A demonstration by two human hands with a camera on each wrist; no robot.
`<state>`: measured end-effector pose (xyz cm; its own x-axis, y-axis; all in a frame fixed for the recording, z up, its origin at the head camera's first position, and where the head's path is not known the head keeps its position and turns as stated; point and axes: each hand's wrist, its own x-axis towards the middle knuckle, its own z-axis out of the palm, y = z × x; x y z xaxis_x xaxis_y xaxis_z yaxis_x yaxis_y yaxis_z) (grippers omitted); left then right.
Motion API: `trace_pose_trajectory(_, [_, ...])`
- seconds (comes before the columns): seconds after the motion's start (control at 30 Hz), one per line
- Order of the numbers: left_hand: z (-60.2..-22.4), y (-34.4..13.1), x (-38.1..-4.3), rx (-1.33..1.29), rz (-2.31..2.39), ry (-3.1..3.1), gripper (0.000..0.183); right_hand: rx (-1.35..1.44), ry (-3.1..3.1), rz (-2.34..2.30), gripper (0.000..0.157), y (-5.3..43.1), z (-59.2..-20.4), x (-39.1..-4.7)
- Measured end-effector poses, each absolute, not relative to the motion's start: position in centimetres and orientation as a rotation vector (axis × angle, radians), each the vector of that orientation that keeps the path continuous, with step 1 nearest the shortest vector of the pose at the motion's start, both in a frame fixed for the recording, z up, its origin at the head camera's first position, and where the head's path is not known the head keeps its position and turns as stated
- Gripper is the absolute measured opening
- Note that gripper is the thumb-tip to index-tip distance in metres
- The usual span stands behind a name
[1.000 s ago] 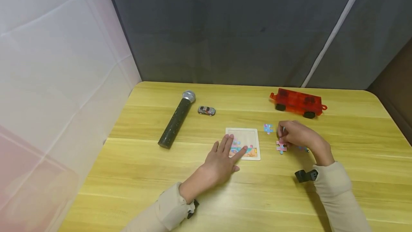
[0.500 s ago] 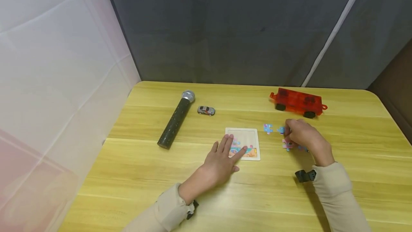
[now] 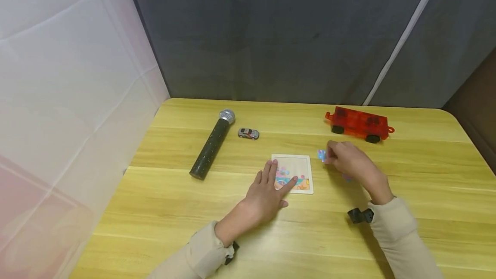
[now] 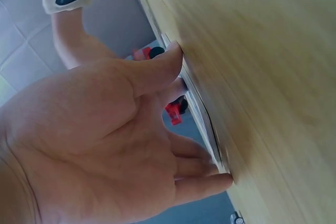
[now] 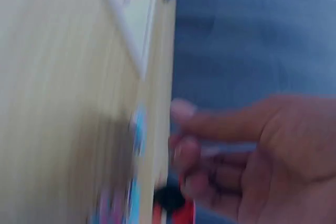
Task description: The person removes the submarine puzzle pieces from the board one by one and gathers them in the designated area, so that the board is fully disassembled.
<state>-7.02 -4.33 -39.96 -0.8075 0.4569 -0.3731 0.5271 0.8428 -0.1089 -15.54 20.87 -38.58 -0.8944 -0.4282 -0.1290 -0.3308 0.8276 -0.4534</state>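
Square pale-rimmed puzzle tray (image 3: 311, 173) lies flat, partly filled, on wood-grain table (image 3: 162, 227); left hand (image 3: 265, 195), fingers spread, rests over its near-left corner. Right hand (image 3: 352, 162), fingers bent, part-hides blue jigsaw piece (image 3: 321, 155) off tray's right edge, can't tell if gripped; translucent red wagon (image 3: 358, 122) near table's far edge.

Person's left hand (image 3: 263, 197) palm-down, fingers spread; right hand (image 3: 352, 162) just above tabletop height, fingers loosely curled.

Square pale wooden tray (image 3: 298, 165): lay left of the small blue-and-pink jigsaw piece (image 3: 321, 155)!
Red boxy plastic wagon (image 3: 360, 123): stood behind, rightward.
Long black microphone (image 3: 211, 147): out left!
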Motion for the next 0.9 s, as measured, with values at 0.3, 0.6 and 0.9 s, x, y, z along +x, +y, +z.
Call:
trace_pose_trajectory(0.3, [-39.9, -4.3, -7.2, 0.675, -0.305, 2.651, 0.063, -0.906, 2.616, -0.712, 0.015, 13.2, -39.9, -15.0])
trace_pose_trajectory(0.6, [-40.0, -4.1, -7.1, 0.677, -0.392, 2.649, 0.061, -0.775, 2.689, -0.741, 0.015, 12.1, -41.1, -14.5])
trace_pose_trajectory(0.9, [-40.0, -4.1, -7.2, 0.679, -0.391, 2.650, 0.062, -0.762, 2.607, -0.935, 0.016, 12.3, -40.7, -14.9])
